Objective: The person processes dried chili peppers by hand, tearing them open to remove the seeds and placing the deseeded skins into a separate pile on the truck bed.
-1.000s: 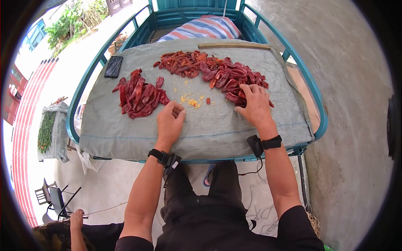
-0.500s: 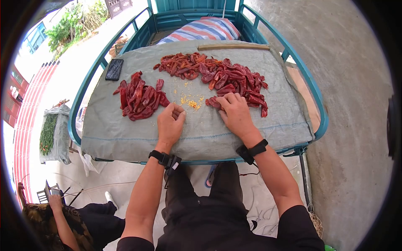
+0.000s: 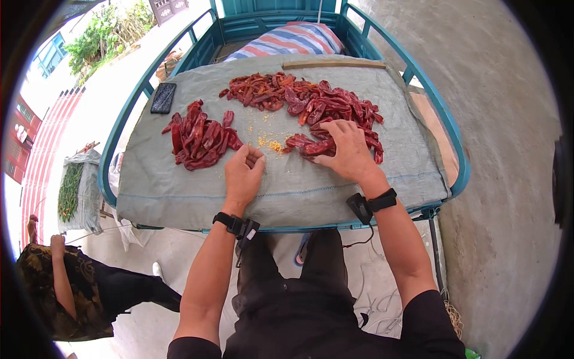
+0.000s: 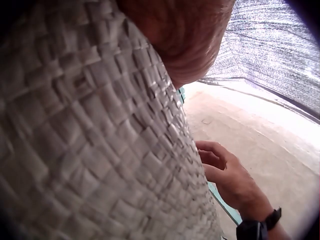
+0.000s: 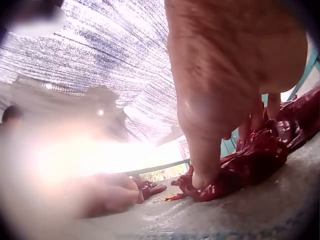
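Wrinkled dark-red peppers lie in a left pile [image 3: 200, 137] and a longer right pile [image 3: 341, 105] on grey-green woven cloth [image 3: 287, 203]. My right hand [image 3: 353, 152] grips peppers at the near edge of the right pile, thumb on the near side and fingers over the far side. In the right wrist view the thumb of that hand [image 5: 225, 65] presses on a glossy pepper [image 5: 250, 165]. My left hand [image 3: 244, 176], loosely curled, rests beside the left pile's near-right end, with no object visible in it. Yellow seeds [image 3: 272, 145] lie between the hands.
A black phone [image 3: 163, 98] lies at the cloth's far left, a wooden strip [image 3: 335, 64] along its far edge. Teal rails [image 3: 439, 113] flank the cloth, and a striped sack [image 3: 293, 42] sits beyond. Another person [image 3: 66, 287] is at lower left.
My right hand first moved left from the right pile to a pepper near the seeds, then slightly right and wider over several peppers. The left hand stayed put. The other person moved left.
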